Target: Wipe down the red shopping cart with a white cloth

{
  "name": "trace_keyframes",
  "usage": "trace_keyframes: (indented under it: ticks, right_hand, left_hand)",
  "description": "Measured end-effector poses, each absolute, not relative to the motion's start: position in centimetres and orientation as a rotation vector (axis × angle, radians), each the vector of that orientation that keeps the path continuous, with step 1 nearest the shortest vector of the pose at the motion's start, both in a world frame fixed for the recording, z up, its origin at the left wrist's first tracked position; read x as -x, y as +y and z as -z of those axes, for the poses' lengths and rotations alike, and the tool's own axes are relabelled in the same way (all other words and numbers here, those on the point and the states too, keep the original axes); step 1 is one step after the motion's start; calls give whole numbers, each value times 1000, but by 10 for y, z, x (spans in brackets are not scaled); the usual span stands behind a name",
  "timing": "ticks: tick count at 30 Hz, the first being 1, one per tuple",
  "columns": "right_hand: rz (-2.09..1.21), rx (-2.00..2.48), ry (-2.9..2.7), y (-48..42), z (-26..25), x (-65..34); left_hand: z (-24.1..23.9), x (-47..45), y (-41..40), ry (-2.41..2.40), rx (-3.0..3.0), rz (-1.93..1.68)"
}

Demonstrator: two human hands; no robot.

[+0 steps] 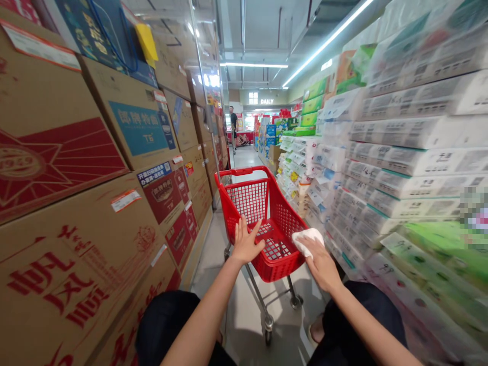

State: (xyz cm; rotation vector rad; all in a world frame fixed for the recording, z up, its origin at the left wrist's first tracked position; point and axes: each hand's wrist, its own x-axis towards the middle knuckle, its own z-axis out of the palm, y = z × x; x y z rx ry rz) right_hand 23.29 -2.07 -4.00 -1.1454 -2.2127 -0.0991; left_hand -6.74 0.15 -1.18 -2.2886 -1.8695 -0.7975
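Note:
A red plastic shopping cart [271,269] on a grey metal wheeled frame stands between my knees. Its basket has grid walls and a grid floor, and I see nothing lying in it. My right hand [319,262] presses a white cloth [310,238] against the rim at the basket's near right corner. At the near left side, my left hand [247,243] is open with its fingers spread, over or against the rim; whether it touches I cannot tell.
Stacked cardboard cartons [125,213] wall the aisle on the left. White packs of tissue [412,157] and green packs [442,244] are piled on the right. Farther down the aisle a person [234,124] stands near the left side.

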Motion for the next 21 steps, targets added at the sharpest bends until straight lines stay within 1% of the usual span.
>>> trace_keyframes:
  ticks: [5, 10, 16, 21]
  right_hand:
    - [47, 974, -2343, -68, 40, -184]
    - [44, 819, -2507, -58, 28, -205]
    - [69, 1036, -2352, -11, 25, -258]
    - [21, 1032, -2313, -31, 32, -235]
  left_hand:
    - [8, 80, 4, -1831, 2365, 794]
    - [6, 98, 5, -1773, 2402, 745]
    - [3, 106, 6, -1737, 2466, 724]
    - [4, 114, 13, -1729, 2468, 685]
